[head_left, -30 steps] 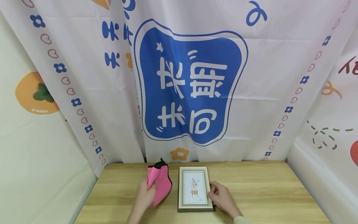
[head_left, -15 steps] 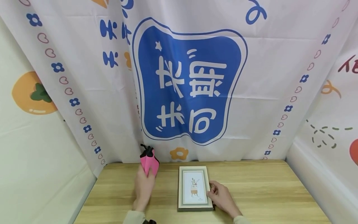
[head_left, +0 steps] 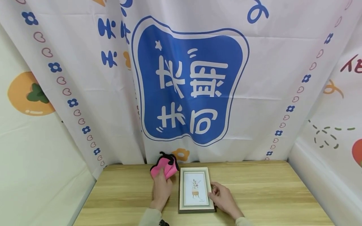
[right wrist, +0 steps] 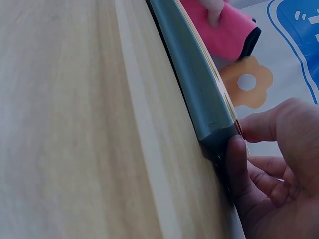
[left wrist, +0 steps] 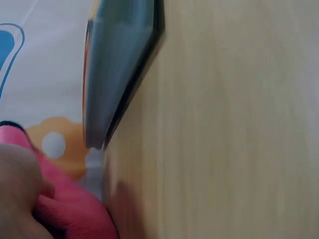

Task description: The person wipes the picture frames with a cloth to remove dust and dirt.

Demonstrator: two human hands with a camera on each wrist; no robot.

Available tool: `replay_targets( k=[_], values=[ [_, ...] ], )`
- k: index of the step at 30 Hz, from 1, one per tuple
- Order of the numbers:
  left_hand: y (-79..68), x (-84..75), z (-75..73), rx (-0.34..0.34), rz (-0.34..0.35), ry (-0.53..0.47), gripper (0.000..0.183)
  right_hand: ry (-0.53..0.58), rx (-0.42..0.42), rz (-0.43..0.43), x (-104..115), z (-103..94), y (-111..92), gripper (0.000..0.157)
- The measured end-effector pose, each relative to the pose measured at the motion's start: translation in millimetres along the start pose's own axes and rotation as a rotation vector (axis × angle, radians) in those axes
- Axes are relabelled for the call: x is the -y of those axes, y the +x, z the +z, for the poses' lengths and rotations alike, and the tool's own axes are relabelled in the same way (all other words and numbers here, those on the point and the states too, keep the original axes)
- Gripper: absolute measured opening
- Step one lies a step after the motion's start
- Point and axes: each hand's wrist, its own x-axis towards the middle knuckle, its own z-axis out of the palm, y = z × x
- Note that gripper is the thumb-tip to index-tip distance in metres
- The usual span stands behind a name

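Observation:
My left hand (head_left: pixel 162 190) grips a pink cloth (head_left: pixel 170 171) with black edging, bunched up and held above the back of the table, left of the picture frame. In the left wrist view the pink cloth (left wrist: pixel 75 211) hangs from the fingers beside the frame's edge. The picture frame (head_left: pixel 195 190), cream and grey-green with a potted plant picture, lies face up on the table. With thumb and fingers my right hand (head_left: pixel 224 198) pinches its right edge. The right wrist view shows the thumb and a finger on the corner of the frame (right wrist: pixel 194 74).
Both lie over a wood-grain table (head_left: pixel 260 185). Right behind its back edge hangs a white printed curtain (head_left: pixel 263 125) with a large blue panel. Pale printed side walls (head_left: pixel 31 150) stand left and right.
My left hand has moved back and then right with the cloth, which is now more bunched and nearer the frame's top left corner. The right hand and the frame stay in place.

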Motion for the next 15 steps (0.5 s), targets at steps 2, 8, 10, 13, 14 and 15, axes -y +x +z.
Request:
replay_targets(
  k=[2, 8, 10, 13, 14, 15],
  values=[
    [-1.8, -2.1, 4.9, 0.023, 0.017, 0.003, 0.052, 0.000, -0.003, 0.000, 0, 0.2, 0, 0.053],
    [-5.2, -14.1, 14.3, 0.071, -0.006, 0.025, 0.040, 0.000, 0.007, 0.004, -2, 0.0, 0, 0.053],
    [-5.9, -19.0, 15.8, 0.105, -0.040, 0.018, 0.041, -0.003, 0.010, 0.003, -2, -0.4, -1, 0.053],
    [-6.2, -24.8, 17.8, 0.129, -0.068, 0.011, 0.042, -0.013, 0.010, -0.002, -2, -0.5, 0, 0.052],
    [-6.2, -26.4, 18.1, 0.131, -0.073, 0.010, 0.043, -0.016, 0.009, -0.003, -1, -0.5, 0, 0.052],
    [-6.1, -27.6, 18.4, 0.130, -0.077, 0.011, 0.043, -0.021, 0.006, -0.005, -1, -0.4, 0, 0.052]
  ],
)
